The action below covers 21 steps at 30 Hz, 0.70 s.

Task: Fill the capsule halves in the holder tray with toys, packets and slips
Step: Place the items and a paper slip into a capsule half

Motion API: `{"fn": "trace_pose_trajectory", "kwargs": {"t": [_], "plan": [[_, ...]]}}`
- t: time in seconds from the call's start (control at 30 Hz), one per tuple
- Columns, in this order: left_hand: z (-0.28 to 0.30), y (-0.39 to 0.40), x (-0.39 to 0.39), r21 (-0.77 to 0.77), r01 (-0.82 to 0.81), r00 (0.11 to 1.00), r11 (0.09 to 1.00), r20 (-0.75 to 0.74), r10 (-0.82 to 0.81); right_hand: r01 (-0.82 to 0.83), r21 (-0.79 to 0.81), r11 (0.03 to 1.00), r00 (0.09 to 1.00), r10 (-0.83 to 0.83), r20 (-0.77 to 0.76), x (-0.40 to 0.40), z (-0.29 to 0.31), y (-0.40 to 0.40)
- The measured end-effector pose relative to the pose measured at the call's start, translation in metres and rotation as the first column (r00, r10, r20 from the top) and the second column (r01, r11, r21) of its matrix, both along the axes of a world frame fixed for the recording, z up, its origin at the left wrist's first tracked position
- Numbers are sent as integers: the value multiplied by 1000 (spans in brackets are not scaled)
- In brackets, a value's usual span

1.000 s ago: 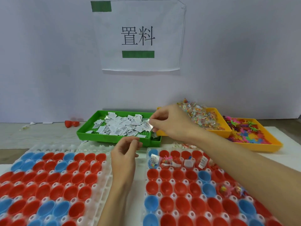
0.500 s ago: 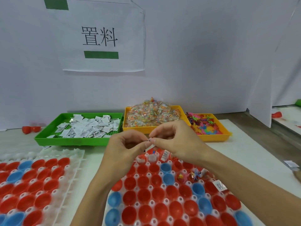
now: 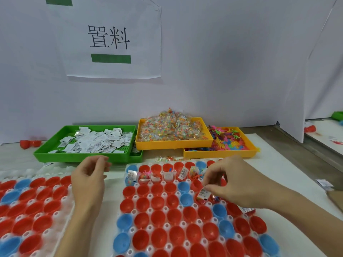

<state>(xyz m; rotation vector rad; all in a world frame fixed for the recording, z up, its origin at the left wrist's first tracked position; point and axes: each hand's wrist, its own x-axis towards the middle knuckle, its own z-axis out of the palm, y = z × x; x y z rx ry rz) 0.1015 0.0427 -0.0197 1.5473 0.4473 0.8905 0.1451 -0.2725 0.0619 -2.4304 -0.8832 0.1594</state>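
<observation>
only the far row of cups in the tray (image 3: 128,216) under my hands holds fillings and most are bare, and where both hands met half a second ago my right hand (image 3: 230,180) now pinches a slip (image 3: 202,193) over a cup while my left hand (image 3: 89,178) hangs loosely curled, holding nothing.

White table (image 3: 289,164) — holder trays (image 3: 141,197), green tray (image 3: 55,153), yellow trays (image 3: 174,144).

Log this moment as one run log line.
right hand: pinching slip over red capsule half | left hand: idle, empty | tray: mostly unfilled
</observation>
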Motion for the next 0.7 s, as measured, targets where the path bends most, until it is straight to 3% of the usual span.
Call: {"fn": "trace_pose_trajectory", "kwargs": {"t": [0.1,0.37,0.7], "plan": [[-6,4,0,-57,-27,999,998,23,28,-23,-43,999,999,25,38,-1,-6,5],[-11,4,4,-24,8,1000,1000,2,-8,-57,-107,993,992,68,105,-2,-17,7],[-12,4,6,-33,22,1000,999,4,-22,-59,-49,997,995,62,78,-3,-19,10]]}}
